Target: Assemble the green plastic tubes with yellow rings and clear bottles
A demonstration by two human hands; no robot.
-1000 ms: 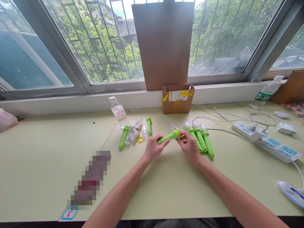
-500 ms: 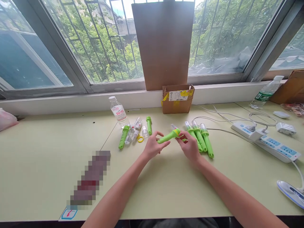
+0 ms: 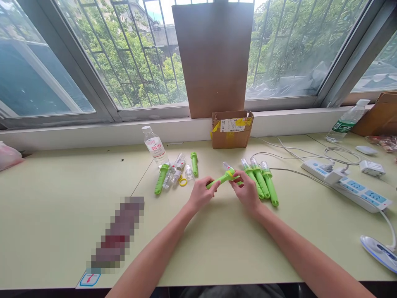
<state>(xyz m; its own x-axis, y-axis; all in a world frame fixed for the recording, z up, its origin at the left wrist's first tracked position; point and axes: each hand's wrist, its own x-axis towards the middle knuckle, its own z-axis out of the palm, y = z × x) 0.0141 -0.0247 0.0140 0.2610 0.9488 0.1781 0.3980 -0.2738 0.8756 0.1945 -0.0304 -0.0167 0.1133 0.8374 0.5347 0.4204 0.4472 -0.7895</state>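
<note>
My left hand is wrapped round the lower end of a green flashlight-like handle, held tilted above the table. At its wider end, by a yellow ring, the fingers of my right hand pinch it. A clear cap shows just behind that end; whether it touches the handle I cannot tell. Right of my right hand lie several green handles with clear tops. Left of my hands are a green handle, another green handle, clear caps and a loose yellow ring.
A water bottle stands behind the parts on the left. An open cardboard box sits by the window ledge. On the right, cables run to a power strip, with another bottle farther back. A blurred patch lies front left.
My left fingers have closed further round the green handle, covering more of its lower end. My right hand stays at the ringed end with little movement.
</note>
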